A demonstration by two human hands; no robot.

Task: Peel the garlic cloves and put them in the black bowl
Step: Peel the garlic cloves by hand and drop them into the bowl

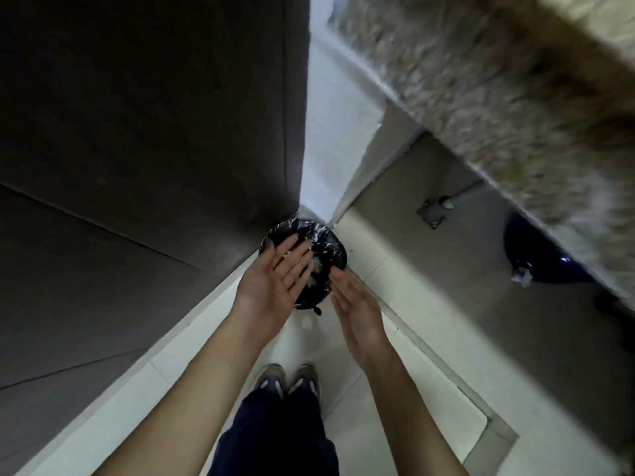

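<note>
Both hands are spread flat and empty over a black-lined bin [326,243], the left hand [275,283] palm-up with pale flakes [311,248] on it, the right hand [357,314] at its 4 o'clock. No garlic cloves or black bowl show. This looks like clearing skins, and how much peeling is left cannot be told.

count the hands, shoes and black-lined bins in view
hands: 2, left hand and right hand
shoes: 2, left shoe and right shoe
black-lined bin: 1
total: 5
</note>
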